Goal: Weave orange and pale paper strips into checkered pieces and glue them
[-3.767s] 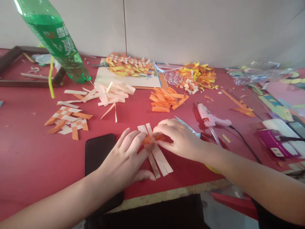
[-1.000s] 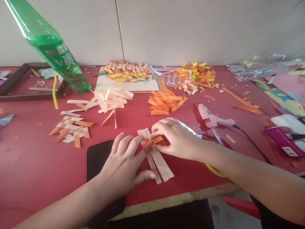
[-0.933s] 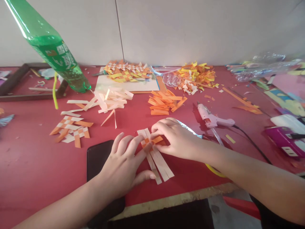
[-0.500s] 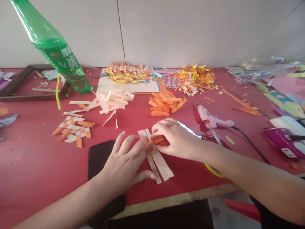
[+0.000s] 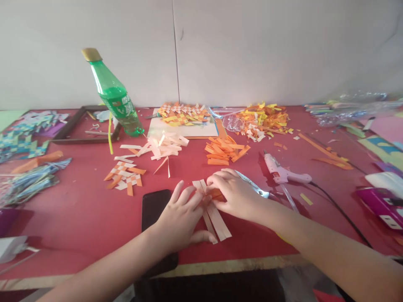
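Two pale paper strips (image 5: 221, 224) lie side by side on the red table, crossed by an orange paper strip (image 5: 217, 193). My left hand (image 5: 184, 216) rests over the strips with its fingers spread, fingertips touching where the colours cross. My right hand (image 5: 233, 191) pinches the orange strip between thumb and fingers, which partly cover it. Under my left wrist is a black phone (image 5: 154, 209). Small woven orange-and-white pieces (image 5: 126, 174) lie to the left. Beyond my hands are piles of pale strips (image 5: 168, 144) and orange strips (image 5: 223, 150).
A tilted-looking green bottle (image 5: 118, 102) stands at the back left by a dark frame (image 5: 71, 138). Scissors (image 5: 252, 184) lie partly under my right forearm, near a pink glue gun (image 5: 283, 172) with a cord. A purple power socket (image 5: 382, 205) sits far right.
My view has shifted, so the table's things appear further right and lower, and more of its left side shows. Both hands stay on the strips in nearly the same pose.
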{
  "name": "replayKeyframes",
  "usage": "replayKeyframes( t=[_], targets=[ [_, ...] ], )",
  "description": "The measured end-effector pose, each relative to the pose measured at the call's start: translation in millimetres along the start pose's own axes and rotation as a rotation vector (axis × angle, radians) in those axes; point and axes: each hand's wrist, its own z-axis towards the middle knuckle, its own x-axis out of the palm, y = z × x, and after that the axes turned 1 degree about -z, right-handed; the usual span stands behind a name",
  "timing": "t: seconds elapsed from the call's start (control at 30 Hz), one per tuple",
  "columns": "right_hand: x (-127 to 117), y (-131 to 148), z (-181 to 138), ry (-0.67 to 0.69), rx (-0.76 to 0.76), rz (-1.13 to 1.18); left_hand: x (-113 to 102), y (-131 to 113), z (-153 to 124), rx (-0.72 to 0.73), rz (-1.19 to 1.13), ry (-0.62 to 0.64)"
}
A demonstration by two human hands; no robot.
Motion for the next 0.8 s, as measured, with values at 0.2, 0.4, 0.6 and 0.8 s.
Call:
replayKeyframes(
  t=[0.2, 0.4, 0.6, 0.8],
  targets=[
    [12.0, 9.0, -10.3, -0.110, 0.013, 0.030, -27.5, 20.8, -1.2, -0.204, -0.073, -0.015],
    [33.7, 11.4, -16.1, -0.334, 0.048, 0.128, -68.3, 101.3, -29.3, -0.936, 0.174, -0.187],
    [26.5, 13.8, -11.5, -0.509, 0.046, 0.168, -73.4, 149.0, -40.7, -1.126, 0.051, -0.059],
    [6.8, 1.3, -6.9, -0.513, 0.042, 0.134, -67.3, 161.4, -44.7, -1.134, -0.118, -0.114]
  ],
)
